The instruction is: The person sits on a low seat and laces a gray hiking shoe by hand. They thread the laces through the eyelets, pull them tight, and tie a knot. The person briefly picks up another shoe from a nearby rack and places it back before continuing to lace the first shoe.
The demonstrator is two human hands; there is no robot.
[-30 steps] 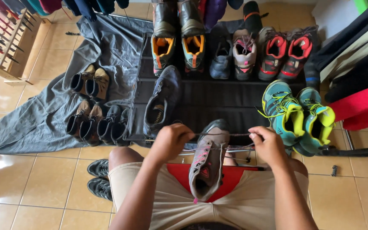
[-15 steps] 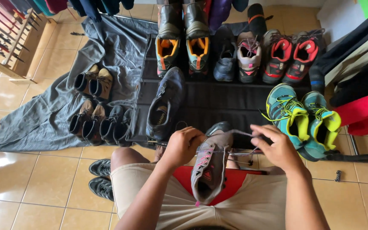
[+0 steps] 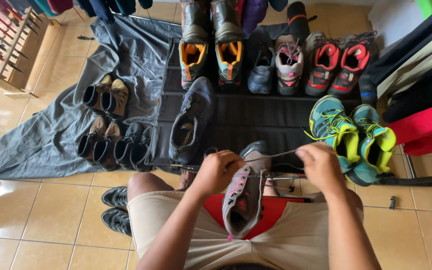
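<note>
A grey shoe with pink trim (image 3: pixel 246 192) rests on my lap, toe pointing away from me. My left hand (image 3: pixel 218 172) pinches its lace at the left side of the shoe's tongue. My right hand (image 3: pixel 321 167) grips the other end of the same grey lace (image 3: pixel 276 155), which is stretched taut between both hands above the shoe. I sit in beige shorts with a red surface under the shoe.
A dark mat (image 3: pixel 246 117) ahead holds several shoes: a dark blue shoe (image 3: pixel 190 120), orange-lined boots (image 3: pixel 211 55), red sneakers (image 3: pixel 338 62), teal and yellow sneakers (image 3: pixel 353 135). Brown and black boots (image 3: pixel 108 142) lie on a grey cloth (image 3: pixel 41 140). Black sandals (image 3: pixel 116 207) are by my left knee.
My hands have drawn apart, pulling the lace taut above the shoe. The view has shifted slightly; the shoe stays on my lap.
</note>
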